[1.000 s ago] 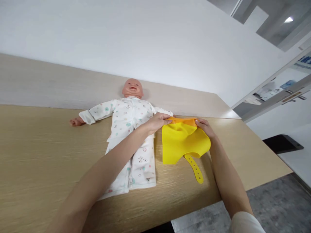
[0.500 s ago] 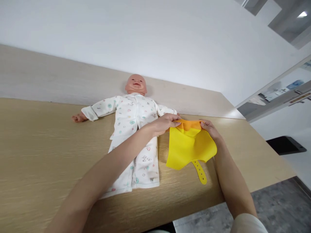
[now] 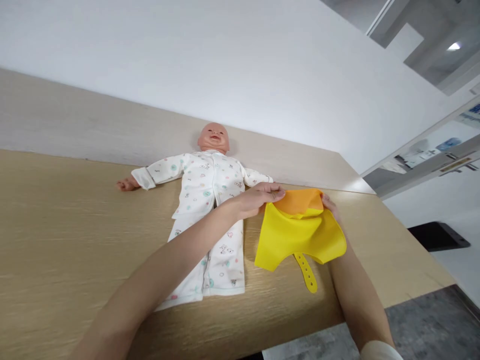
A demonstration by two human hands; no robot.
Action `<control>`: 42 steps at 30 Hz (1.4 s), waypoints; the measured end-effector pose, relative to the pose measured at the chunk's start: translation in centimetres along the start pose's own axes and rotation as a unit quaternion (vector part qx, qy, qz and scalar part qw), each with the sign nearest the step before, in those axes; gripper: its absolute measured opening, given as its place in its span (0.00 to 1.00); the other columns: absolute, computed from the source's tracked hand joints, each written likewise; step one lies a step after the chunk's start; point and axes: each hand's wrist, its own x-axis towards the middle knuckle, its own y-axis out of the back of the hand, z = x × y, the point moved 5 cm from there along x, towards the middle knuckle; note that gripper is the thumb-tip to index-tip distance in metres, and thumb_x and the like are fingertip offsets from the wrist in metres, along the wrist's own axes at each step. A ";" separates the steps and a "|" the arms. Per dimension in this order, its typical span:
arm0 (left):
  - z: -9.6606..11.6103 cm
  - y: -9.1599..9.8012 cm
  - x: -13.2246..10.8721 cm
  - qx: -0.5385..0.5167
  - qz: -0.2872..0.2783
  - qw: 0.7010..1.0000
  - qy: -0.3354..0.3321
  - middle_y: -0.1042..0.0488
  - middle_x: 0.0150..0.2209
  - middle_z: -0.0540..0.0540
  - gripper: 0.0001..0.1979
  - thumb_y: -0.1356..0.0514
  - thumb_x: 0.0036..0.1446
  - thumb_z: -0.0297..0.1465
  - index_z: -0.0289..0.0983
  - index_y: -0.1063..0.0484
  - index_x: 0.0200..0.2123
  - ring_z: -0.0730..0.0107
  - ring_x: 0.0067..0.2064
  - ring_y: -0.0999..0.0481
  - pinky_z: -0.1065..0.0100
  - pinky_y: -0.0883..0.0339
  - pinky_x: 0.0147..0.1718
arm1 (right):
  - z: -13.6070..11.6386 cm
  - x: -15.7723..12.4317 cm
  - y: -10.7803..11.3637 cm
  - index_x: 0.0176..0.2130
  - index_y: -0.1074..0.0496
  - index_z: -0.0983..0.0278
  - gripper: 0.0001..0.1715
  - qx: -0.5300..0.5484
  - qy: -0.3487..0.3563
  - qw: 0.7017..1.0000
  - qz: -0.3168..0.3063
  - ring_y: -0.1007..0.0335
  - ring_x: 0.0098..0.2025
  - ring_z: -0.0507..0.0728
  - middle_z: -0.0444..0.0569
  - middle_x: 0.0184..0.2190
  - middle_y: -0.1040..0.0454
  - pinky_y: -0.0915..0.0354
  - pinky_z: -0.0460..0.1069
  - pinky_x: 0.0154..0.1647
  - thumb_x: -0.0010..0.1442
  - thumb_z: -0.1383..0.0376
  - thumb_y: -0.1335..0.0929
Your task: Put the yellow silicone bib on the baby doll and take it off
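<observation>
A yellow bib (image 3: 296, 235) with an orange pocket edge (image 3: 298, 201) hangs between my two hands above the table. Its strap with several holes (image 3: 306, 274) dangles below. My left hand (image 3: 260, 197) pinches the orange edge at its left corner. At the opposite corner my right hand (image 3: 330, 206) grips the same edge, its fingers partly hidden behind the bib. To the left lies a baby doll (image 3: 213, 172) on its back, in a white patterned top and trousers (image 3: 225, 250). My left forearm crosses over the doll's legs.
The wooden table (image 3: 67, 240) meets a raised pale ledge (image 3: 93, 127) and a white wall (image 3: 187, 55) at the back. The doll's head is against the ledge. A black flat device (image 3: 438, 236) sits beyond the table's right edge, above a grey floor (image 3: 427, 320).
The bib has shifted slightly right, and its orange part now shows wider and flatter between my hands. My right hand is more hidden behind it. The camera view has moved a little.
</observation>
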 end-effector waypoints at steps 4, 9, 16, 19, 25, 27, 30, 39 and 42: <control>0.7 0.2 -0.5 0.015 0.024 1.000 -0.013 0.24 0.36 0.44 0.17 0.27 0.49 0.38 0.33 0.23 0.35 0.71 0.37 0.24 0.70 0.33 0.40 | -0.5 -0.3 1.1 0.34 0.32 0.60 0.36 0.130 -0.022 0.991 -0.010 0.28 0.32 0.59 0.51 0.31 0.25 0.31 0.52 0.36 0.36 0.38 0.24; 1.9 0.3 -1.4 0.078 0.036 0.996 -0.008 0.24 0.52 0.40 0.16 0.31 0.54 0.32 0.37 0.23 0.46 0.65 0.49 0.24 0.68 0.33 0.47 | -2.0 -0.5 2.0 0.34 0.24 0.64 0.31 0.067 -0.045 0.988 -0.135 0.26 0.37 0.59 0.51 0.36 0.22 0.30 0.51 0.41 0.36 0.47 0.19; 2.4 -0.2 -2.0 0.147 0.040 0.988 0.007 0.30 0.61 0.40 0.17 0.38 0.60 0.25 0.39 0.26 0.53 0.62 0.57 0.27 0.64 0.35 0.54 | -3.0 -0.6 2.4 0.38 0.19 0.64 0.27 -0.037 -0.043 0.988 -0.143 0.26 0.44 0.58 0.52 0.42 0.21 0.30 0.49 0.48 0.45 0.48 0.22; 2.8 -0.7 -2.4 0.148 0.008 0.989 0.012 0.29 0.60 0.39 0.19 0.36 0.59 0.27 0.38 0.27 0.54 0.60 0.56 0.26 0.64 0.33 0.53 | -3.1 -0.9 2.8 0.35 0.19 0.63 0.25 -0.006 -0.033 0.995 -0.093 0.25 0.40 0.57 0.51 0.39 0.20 0.30 0.49 0.43 0.43 0.48 0.21; 3.7 -0.9 -3.1 0.122 -0.004 0.992 0.015 0.26 0.56 0.38 0.24 0.29 0.52 0.29 0.36 0.26 0.53 0.61 0.50 0.22 0.64 0.31 0.49 | -3.5 -2.2 3.7 0.34 0.21 0.61 0.25 0.113 -0.015 0.993 -0.041 0.24 0.31 0.59 0.51 0.33 0.21 0.28 0.52 0.34 0.40 0.48 0.20; 3.4 -0.7 -3.1 0.123 -0.004 0.992 0.025 0.23 0.51 0.38 0.29 0.26 0.48 0.29 0.36 0.27 0.53 0.62 0.46 0.21 0.63 0.30 0.48 | -3.5 -2.3 4.0 0.32 0.22 0.61 0.27 0.132 0.001 0.991 -0.030 0.25 0.27 0.57 0.50 0.30 0.21 0.28 0.51 0.29 0.37 0.47 0.19; 2.5 -0.7 -2.9 0.124 -0.033 0.991 0.047 0.20 0.43 0.41 0.34 0.24 0.43 0.29 0.37 0.28 0.55 0.63 0.43 0.20 0.63 0.29 0.46 | -3.3 -1.9 4.5 0.23 0.26 0.62 0.29 0.183 0.048 0.982 -0.018 0.30 0.21 0.53 0.47 0.23 0.24 0.32 0.46 0.21 0.29 0.46 0.18; 0.9 -0.9 -2.8 0.248 -0.047 0.965 0.066 0.20 0.37 0.48 0.12 0.28 0.46 0.30 0.35 0.21 0.36 0.69 0.40 0.23 0.69 0.32 0.44 | -2.8 -1.4 5.9 0.21 0.26 0.58 0.25 0.241 0.152 0.958 0.023 0.32 0.19 0.53 0.44 0.21 0.25 0.32 0.47 0.19 0.32 0.47 0.18; 0.8 -0.6 -2.5 0.315 -0.007 0.948 0.045 0.21 0.34 0.49 0.05 0.32 0.50 0.28 0.35 0.22 0.32 0.70 0.38 0.24 0.69 0.34 0.42 | -3.3 -1.8 6.4 0.20 0.28 0.58 0.26 0.249 0.188 0.948 0.059 0.33 0.20 0.52 0.44 0.21 0.26 0.33 0.48 0.20 0.29 0.49 0.17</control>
